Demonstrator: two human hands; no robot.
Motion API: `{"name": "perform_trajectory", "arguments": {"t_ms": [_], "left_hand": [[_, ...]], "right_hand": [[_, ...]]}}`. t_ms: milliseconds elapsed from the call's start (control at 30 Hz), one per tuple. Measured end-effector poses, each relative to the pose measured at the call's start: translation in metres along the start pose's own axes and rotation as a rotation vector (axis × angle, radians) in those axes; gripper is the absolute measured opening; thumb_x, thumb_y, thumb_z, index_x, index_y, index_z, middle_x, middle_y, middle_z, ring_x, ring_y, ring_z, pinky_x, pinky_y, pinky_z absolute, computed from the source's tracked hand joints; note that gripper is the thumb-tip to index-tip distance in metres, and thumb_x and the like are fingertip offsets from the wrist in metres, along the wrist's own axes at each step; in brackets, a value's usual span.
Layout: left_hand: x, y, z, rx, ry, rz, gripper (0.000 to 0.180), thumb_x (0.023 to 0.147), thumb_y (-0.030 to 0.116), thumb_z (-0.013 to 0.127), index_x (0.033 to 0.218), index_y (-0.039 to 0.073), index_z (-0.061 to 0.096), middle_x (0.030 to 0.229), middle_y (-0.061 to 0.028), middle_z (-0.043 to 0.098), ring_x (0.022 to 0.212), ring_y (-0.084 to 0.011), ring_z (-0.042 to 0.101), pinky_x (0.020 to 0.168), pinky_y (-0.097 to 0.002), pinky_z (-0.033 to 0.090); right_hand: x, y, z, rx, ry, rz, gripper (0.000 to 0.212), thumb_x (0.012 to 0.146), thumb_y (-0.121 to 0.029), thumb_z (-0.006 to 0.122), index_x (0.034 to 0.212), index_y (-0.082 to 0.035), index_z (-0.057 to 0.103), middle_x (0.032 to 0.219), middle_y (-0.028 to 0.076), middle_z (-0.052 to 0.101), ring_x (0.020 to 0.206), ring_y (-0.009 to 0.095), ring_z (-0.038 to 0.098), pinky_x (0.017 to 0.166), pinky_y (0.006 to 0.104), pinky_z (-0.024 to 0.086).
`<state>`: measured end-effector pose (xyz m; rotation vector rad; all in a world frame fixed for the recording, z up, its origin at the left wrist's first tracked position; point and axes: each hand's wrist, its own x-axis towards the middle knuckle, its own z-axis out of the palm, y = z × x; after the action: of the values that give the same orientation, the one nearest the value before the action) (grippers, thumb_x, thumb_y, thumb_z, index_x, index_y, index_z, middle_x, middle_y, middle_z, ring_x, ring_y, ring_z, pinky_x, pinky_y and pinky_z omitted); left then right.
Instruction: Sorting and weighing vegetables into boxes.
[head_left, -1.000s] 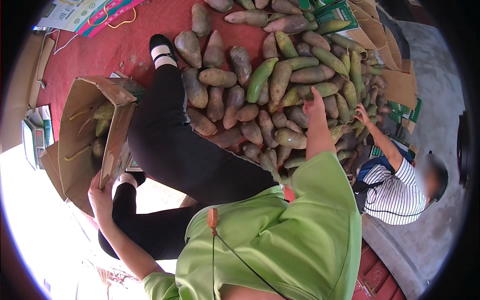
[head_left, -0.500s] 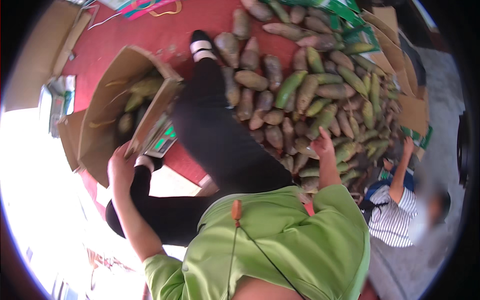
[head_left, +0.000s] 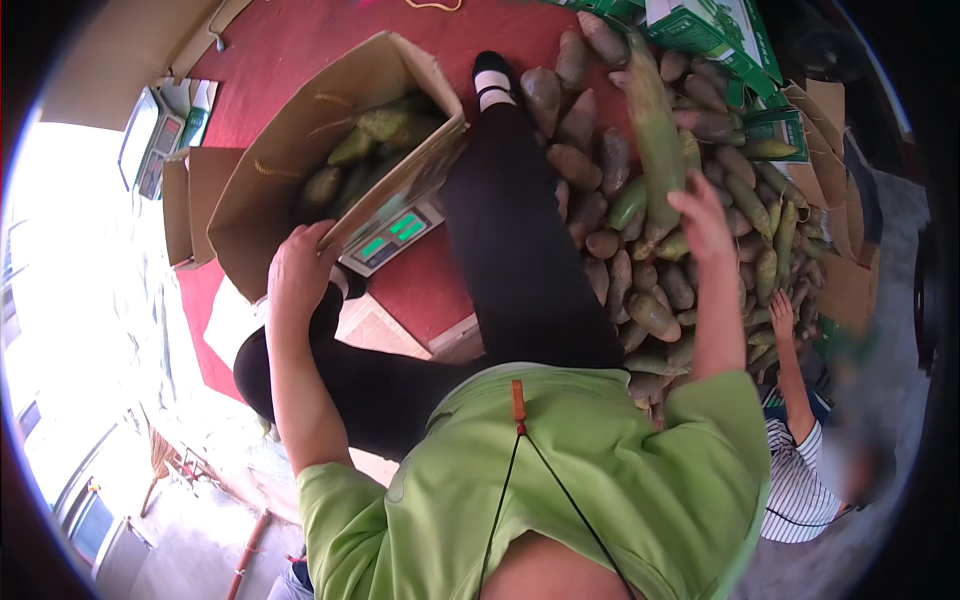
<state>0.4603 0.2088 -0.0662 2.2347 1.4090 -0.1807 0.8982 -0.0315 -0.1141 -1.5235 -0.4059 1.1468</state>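
Observation:
My right hand is closed on the lower part of a long green radish and holds it upright above the heap. The radish is pale toward its tip and blurred at the top. Below and around it lies a heap of brownish-purple and green radishes. At the left, my left hand grips the near rim of an open cardboard box. Several green radishes lie inside that box. Under the box stands a scale with lit green digits.
A co-worker's hand touches the heap's right side. Green cartons and torn brown cardboard border the heap. A second scale stands at the far left. My leg stretches between box and heap over red flooring.
My right hand has taken hold of a long green radish and raised it from the heap. My left hand stays on the box rim. The whole view has shifted.

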Motion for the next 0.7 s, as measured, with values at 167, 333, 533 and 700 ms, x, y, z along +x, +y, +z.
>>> {"name": "perform_trajectory", "arguments": {"t_ms": [167, 333, 533, 700], "left_hand": [[-0.005, 0.000, -0.005, 0.008, 0.020, -0.004, 0.030, 0.077, 0.014, 0.062, 0.106, 0.007, 0.064, 0.094, -0.0150, 0.061, 0.091, -0.0338, 0.058, 0.080, -0.0407, 0.045], [-0.013, -0.003, -0.005, 0.011, 0.008, -0.034, 0.032, 0.078, 0.015, 0.061, 0.108, 0.006, 0.063, 0.095, -0.0149, 0.061, 0.092, -0.0334, 0.058, 0.081, -0.0405, 0.045], [-0.012, -0.003, -0.005, 0.019, 0.012, 0.007, 0.034, 0.078, 0.016, 0.061, 0.110, 0.006, 0.062, 0.097, -0.0150, 0.061, 0.094, -0.0339, 0.058, 0.082, -0.0405, 0.045], [-0.013, 0.000, -0.009, -0.012, -0.004, -0.019, 0.034, 0.077, 0.016, 0.061, 0.109, 0.005, 0.063, 0.098, -0.0154, 0.061, 0.095, -0.0342, 0.058, 0.081, -0.0406, 0.045]], "right_hand": [[0.048, -0.103, 0.101, -0.401, -0.366, -0.246, 0.065, 0.066, -0.014, 0.072, 0.124, 0.001, 0.048, 0.119, 0.009, 0.054, 0.110, 0.018, 0.051, 0.098, 0.0309, 0.037], [0.063, -0.150, 0.224, -0.648, -0.663, -0.344, 0.062, 0.066, -0.015, 0.077, 0.117, 0.008, 0.049, 0.108, 0.019, 0.059, 0.097, 0.022, 0.059, 0.084, 0.0327, 0.047], [0.088, -0.080, 0.305, -0.931, -0.579, -1.002, 0.049, 0.063, -0.027, 0.073, 0.108, -0.009, 0.063, 0.101, 0.012, 0.065, 0.094, 0.029, 0.062, 0.083, 0.0359, 0.048], [0.081, -0.078, 0.245, -0.397, -0.434, -0.596, 0.032, 0.081, -0.014, 0.065, 0.108, 0.003, 0.059, 0.100, 0.013, 0.065, 0.094, 0.020, 0.061, 0.083, 0.0292, 0.047]]}}
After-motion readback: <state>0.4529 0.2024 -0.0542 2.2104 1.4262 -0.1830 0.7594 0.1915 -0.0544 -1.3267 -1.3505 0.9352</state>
